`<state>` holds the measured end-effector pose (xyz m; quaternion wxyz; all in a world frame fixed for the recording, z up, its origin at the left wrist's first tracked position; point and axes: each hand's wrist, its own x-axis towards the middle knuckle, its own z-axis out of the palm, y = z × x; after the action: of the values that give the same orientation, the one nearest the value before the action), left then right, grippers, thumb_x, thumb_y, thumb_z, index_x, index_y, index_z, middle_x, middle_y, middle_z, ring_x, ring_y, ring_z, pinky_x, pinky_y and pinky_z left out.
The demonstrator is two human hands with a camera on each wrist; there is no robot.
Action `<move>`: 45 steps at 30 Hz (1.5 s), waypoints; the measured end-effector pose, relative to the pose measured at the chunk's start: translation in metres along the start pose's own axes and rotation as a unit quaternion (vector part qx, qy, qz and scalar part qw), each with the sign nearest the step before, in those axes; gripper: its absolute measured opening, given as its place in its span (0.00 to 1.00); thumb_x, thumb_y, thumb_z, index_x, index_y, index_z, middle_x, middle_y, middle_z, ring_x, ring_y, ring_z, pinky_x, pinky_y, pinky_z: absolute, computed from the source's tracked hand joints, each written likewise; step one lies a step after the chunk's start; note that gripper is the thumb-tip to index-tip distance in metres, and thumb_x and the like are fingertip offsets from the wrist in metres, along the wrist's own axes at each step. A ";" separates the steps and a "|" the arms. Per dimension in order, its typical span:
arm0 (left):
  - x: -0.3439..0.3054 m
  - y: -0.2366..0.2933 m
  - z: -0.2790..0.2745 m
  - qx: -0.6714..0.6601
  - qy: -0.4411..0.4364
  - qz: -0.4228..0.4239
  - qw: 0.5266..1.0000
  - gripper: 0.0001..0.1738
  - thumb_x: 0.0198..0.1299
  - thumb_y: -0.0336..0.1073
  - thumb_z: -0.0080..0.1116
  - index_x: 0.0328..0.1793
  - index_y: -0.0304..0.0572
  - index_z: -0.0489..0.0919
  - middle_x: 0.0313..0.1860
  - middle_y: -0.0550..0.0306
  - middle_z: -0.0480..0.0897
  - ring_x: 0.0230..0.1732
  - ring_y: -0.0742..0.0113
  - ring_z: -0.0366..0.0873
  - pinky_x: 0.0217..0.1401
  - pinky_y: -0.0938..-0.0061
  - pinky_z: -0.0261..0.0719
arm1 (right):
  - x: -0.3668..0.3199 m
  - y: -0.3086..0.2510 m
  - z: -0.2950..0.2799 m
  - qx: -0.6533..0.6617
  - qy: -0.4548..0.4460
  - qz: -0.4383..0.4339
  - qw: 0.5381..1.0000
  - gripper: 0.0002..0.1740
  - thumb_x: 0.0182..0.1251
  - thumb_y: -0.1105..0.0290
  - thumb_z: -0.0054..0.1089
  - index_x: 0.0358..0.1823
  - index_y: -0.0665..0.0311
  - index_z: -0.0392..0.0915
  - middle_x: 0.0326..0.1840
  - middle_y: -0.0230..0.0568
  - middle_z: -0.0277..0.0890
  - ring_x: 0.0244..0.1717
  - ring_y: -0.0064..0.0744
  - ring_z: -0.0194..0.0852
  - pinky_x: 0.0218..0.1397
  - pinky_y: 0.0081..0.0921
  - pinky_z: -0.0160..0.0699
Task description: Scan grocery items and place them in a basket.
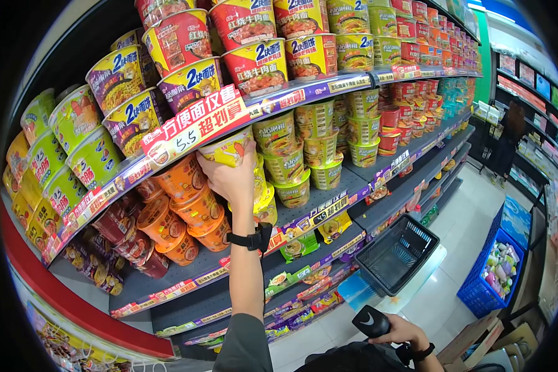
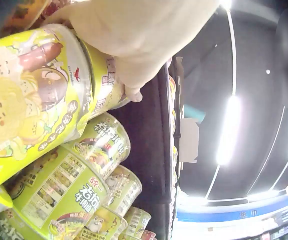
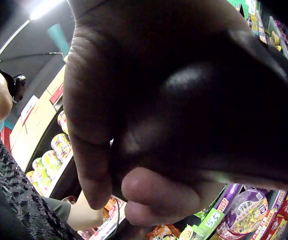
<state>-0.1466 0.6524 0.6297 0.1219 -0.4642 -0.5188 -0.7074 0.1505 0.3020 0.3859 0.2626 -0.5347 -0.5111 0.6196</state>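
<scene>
Reaching into the shelf level under the large price sign [image 1: 195, 124], my left hand [image 1: 229, 177] grips a yellow noodle cup [image 1: 224, 150], thumb on its near side. The left wrist view has this hand [image 2: 134, 37] over a yellow cup [image 2: 103, 82], beside a larger-looking yellow cup [image 2: 29, 105] with cartoon print. Green cups [image 2: 66, 192] are stacked below. Low at the right, my right hand [image 1: 400, 332] holds a black object [image 1: 372, 321] with a white mark. In the right wrist view the curled fingers of this hand [image 3: 99, 115] wrap round a dark glossy object [image 3: 199, 110].
Orange cups [image 1: 201, 214] stand left of the left hand, green cups [image 1: 291, 186] right. The shelf edge [image 1: 273, 108] runs above the hand. A black basket [image 1: 397, 254] and a blue crate [image 1: 493, 273] of packets are on the right. A person [image 1: 511, 139] is farther down the aisle.
</scene>
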 end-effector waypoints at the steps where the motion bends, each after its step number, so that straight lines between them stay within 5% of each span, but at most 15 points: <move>1: -0.003 -0.007 0.001 0.027 -0.010 0.016 0.999 0.68 0.41 0.63 0.78 0.75 0.20 0.56 0.62 0.26 0.74 0.62 0.34 0.74 0.62 0.51 0.74 | 0.001 0.002 0.000 -0.008 -0.001 -0.016 1.000 0.35 0.52 0.65 0.82 0.61 0.65 0.75 0.39 0.30 0.81 0.36 0.21 0.77 0.43 0.21 0.77; 10: -0.008 -0.016 0.012 0.158 -0.025 -0.017 0.987 0.71 0.41 0.67 0.76 0.78 0.24 0.51 0.61 0.28 0.75 0.61 0.34 0.74 0.63 0.47 0.72 | -0.009 -0.010 0.003 -0.058 -0.006 -0.034 0.998 0.35 0.53 0.63 0.81 0.61 0.67 0.74 0.45 0.35 0.82 0.46 0.25 0.76 0.55 0.24 0.74; 14: -0.010 -0.008 0.006 0.081 -0.057 -0.022 0.995 0.73 0.40 0.63 0.79 0.77 0.18 0.49 0.69 0.22 0.67 0.69 0.33 0.68 0.68 0.45 0.68 | -0.012 -0.008 0.000 -0.046 0.010 -0.083 0.995 0.35 0.54 0.63 0.81 0.60 0.67 0.74 0.44 0.35 0.82 0.45 0.25 0.76 0.55 0.24 0.75; 18: -0.041 0.000 -0.006 -0.018 0.055 0.122 0.991 0.59 0.45 0.43 0.81 0.75 0.19 0.56 0.65 0.26 0.72 0.69 0.37 0.69 0.72 0.54 0.67 | -0.016 -0.006 -0.012 -0.076 0.028 -0.109 0.991 0.34 0.55 0.63 0.80 0.60 0.67 0.74 0.42 0.33 0.82 0.42 0.23 0.76 0.51 0.23 0.76; 20: -0.086 0.016 -0.034 -0.114 -0.003 0.133 0.985 0.47 0.49 0.34 0.75 0.73 0.25 0.62 0.64 0.33 0.73 0.67 0.41 0.69 0.71 0.57 0.66 | -0.018 -0.002 -0.018 -0.044 0.023 -0.044 0.998 0.33 0.56 0.62 0.79 0.60 0.65 0.74 0.39 0.31 0.81 0.38 0.20 0.77 0.44 0.22 0.77; 21: -0.115 0.014 -0.050 -0.114 -0.059 0.189 0.974 0.41 0.49 0.31 0.73 0.69 0.27 0.66 0.60 0.36 0.75 0.63 0.42 0.72 0.68 0.57 0.68 | -0.014 0.013 -0.024 -0.069 0.058 -0.103 0.991 0.32 0.56 0.62 0.79 0.59 0.63 0.74 0.36 0.29 0.80 0.35 0.18 0.77 0.36 0.21 0.78; 22: -0.145 0.007 -0.067 -0.114 -0.114 0.244 0.956 0.36 0.49 0.28 0.70 0.66 0.29 0.70 0.57 0.38 0.77 0.59 0.42 0.75 0.65 0.57 0.71 | -0.025 -0.009 -0.025 -0.019 0.087 -0.062 0.994 0.31 0.56 0.61 0.79 0.59 0.61 0.74 0.34 0.29 0.80 0.31 0.19 0.77 0.30 0.21 0.77; 23: -0.183 -0.007 -0.076 -0.154 -0.160 0.269 0.937 0.24 0.48 0.26 0.68 0.54 0.32 0.77 0.48 0.41 0.80 0.49 0.44 0.78 0.57 0.57 0.75 | -0.024 -0.002 -0.031 -0.021 0.111 -0.054 0.992 0.32 0.55 0.60 0.79 0.59 0.61 0.74 0.34 0.29 0.79 0.29 0.19 0.76 0.28 0.21 0.77; 25: -0.243 -0.021 -0.102 -0.227 -0.371 0.222 0.872 0.17 0.46 0.27 0.70 0.44 0.36 0.80 0.42 0.45 0.83 0.44 0.49 0.81 0.51 0.60 0.79 | -0.016 0.019 -0.047 -0.006 0.157 -0.032 0.987 0.34 0.54 0.58 0.80 0.60 0.61 0.74 0.32 0.30 0.79 0.25 0.20 0.75 0.26 0.21 0.77; 27: -0.328 -0.087 -0.127 -0.177 -0.620 0.017 0.764 0.28 0.46 0.35 0.77 0.54 0.33 0.79 0.49 0.44 0.84 0.50 0.53 0.83 0.56 0.63 0.80 | -0.009 0.045 -0.066 0.025 0.199 0.015 0.980 0.36 0.52 0.56 0.80 0.60 0.62 0.73 0.31 0.32 0.79 0.23 0.21 0.75 0.25 0.22 0.76; 30: -0.455 -0.237 -0.182 -0.043 -0.819 -0.186 0.542 0.45 0.48 0.52 0.77 0.67 0.32 0.75 0.59 0.38 0.82 0.58 0.47 0.82 0.63 0.60 0.78 | 0.022 0.147 -0.097 -0.021 0.341 0.085 0.936 0.33 0.49 0.59 0.81 0.51 0.71 0.77 0.33 0.43 0.83 0.26 0.31 0.83 0.27 0.30 0.82; 33: -0.468 -0.258 -0.224 0.175 -0.883 -0.183 0.395 0.61 0.42 0.68 0.75 0.71 0.26 0.69 0.63 0.28 0.78 0.65 0.43 0.78 0.66 0.60 0.77 | 0.019 0.242 -0.117 -0.133 0.401 0.207 0.882 0.28 0.46 0.60 0.80 0.41 0.75 0.80 0.30 0.48 0.83 0.25 0.38 0.84 0.28 0.33 0.83; 38: -0.449 -0.251 -0.244 0.154 -0.793 -0.208 0.552 0.53 0.44 0.62 0.76 0.69 0.31 0.71 0.58 0.28 0.81 0.60 0.41 0.81 0.61 0.58 0.79 | -0.014 0.299 -0.103 0.075 0.385 0.323 0.861 0.17 0.49 0.70 0.77 0.33 0.74 0.79 0.22 0.41 0.76 0.18 0.33 0.76 0.19 0.32 0.74; 45: -0.453 -0.204 -0.178 0.153 -0.781 -0.205 0.569 0.48 0.48 0.58 0.75 0.68 0.32 0.72 0.60 0.29 0.80 0.63 0.41 0.79 0.65 0.57 0.76 | -0.037 0.335 -0.134 0.091 0.425 0.327 0.839 0.17 0.49 0.72 0.76 0.34 0.75 0.77 0.21 0.43 0.76 0.17 0.33 0.76 0.17 0.32 0.74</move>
<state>-0.1298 0.4496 0.1431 -0.4105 -0.6918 -0.5939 0.0144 0.3597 0.2029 0.1066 0.2839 -0.8552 -0.0859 0.4250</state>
